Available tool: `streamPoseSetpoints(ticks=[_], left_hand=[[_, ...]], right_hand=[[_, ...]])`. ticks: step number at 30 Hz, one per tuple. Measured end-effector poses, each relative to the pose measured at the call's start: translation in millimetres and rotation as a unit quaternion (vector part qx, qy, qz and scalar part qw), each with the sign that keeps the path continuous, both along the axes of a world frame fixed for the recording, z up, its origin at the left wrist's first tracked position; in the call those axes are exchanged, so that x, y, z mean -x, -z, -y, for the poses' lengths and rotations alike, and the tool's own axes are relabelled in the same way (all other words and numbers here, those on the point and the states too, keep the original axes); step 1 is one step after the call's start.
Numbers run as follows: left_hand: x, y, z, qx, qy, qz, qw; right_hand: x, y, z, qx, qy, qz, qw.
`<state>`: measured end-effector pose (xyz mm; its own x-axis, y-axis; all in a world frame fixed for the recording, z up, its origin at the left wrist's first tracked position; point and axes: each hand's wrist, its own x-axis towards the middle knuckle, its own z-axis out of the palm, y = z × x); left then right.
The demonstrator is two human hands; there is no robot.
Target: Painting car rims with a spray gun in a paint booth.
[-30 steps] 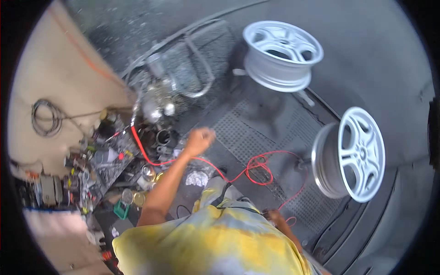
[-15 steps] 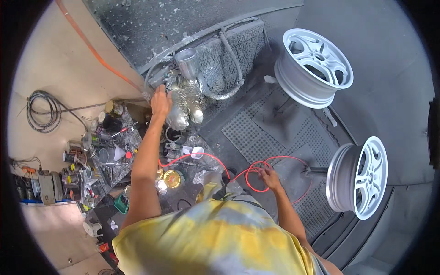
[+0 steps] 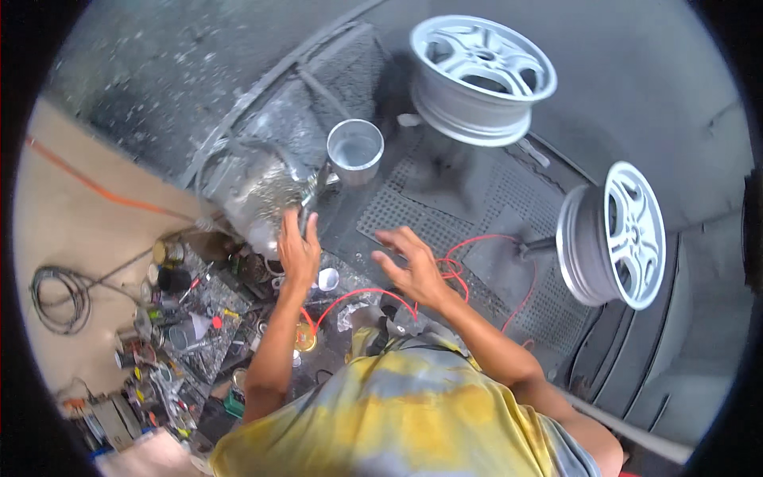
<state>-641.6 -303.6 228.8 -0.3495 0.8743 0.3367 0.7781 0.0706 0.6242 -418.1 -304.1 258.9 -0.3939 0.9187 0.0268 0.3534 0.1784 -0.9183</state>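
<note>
A spray gun point(image 3: 311, 191) with a round silver paint cup point(image 3: 356, 148) is in my left hand point(image 3: 299, 248), its fingers closed on the lower part of the gun. Beyond it stands a lumpy, silver-coated shape point(image 3: 266, 191), partly hidden by the gun. My right hand point(image 3: 415, 269) is to the right of the gun, apart from it, fingers spread and holding nothing. A thin red hose point(image 3: 356, 292) curves below both hands and loops behind my right hand; where it joins the gun is hidden.
Two silver wheel rims stand on supports, one at the far middle point(image 3: 469, 119) and one at the right point(image 3: 584, 246). Perforated mats point(image 3: 397, 199) cover part of the floor. Cans, cups and tools crowd a bench point(image 3: 199, 318) at left. A coiled dark cable point(image 3: 60, 298) hangs there.
My left hand has brought the spray gun away from the silver-coated shape, toward the right and nearer. My right hand has let go of the red hose and moved left and up, opening.
</note>
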Motion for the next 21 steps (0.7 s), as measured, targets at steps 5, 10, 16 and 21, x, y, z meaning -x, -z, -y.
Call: streamPoseSetpoints(ticks=[5,10,16,21], left_hand=[[-98.5,-6.5,23.3,-0.033,0.124,0.080,0.988],[-197.5,-29.7,46.6,-0.056,0.270,0.148,0.950],[-306.4,-31.7,86.6,0.004,0.394,0.228,0.890],[-369.6,-42.3,118.2,0.124,0.491,0.450,0.735]], right_hand=[[-16.0,-15.3,10.6,-0.117,0.138,-0.010,0.983],[-84.6,-41.1,39.0,-0.170,0.259,-0.001,0.951],[-188.9,-57.1,89.7,-0.160,0.353,0.041,0.921],[-248.7,-71.9,127.9,-0.118,0.381,0.121,0.909]])
